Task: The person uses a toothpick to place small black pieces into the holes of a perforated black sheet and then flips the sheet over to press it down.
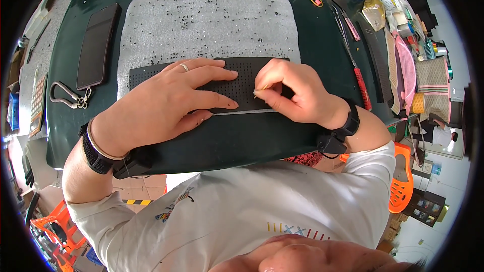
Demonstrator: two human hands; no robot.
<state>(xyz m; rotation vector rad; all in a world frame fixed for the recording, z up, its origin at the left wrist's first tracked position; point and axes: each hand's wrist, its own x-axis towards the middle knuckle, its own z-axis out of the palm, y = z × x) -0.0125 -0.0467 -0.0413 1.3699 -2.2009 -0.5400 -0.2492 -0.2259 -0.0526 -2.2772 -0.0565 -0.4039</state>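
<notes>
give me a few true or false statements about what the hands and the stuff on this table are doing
1. The left hand lies flat on the black perforated strip. True.
2. The right hand holds a pair of scissors. False: it pinches a thin pin-like tool against the strip; what the tool is exactly is too small to tell.
3. The strip lies on a grey foam sheet scattered with small black bits. True.
4. The black phone lies to the person's right. False: it lies on the left, above the carabiner.
5. The left hand wears no ring. False: a ring shows on one finger.
</notes>
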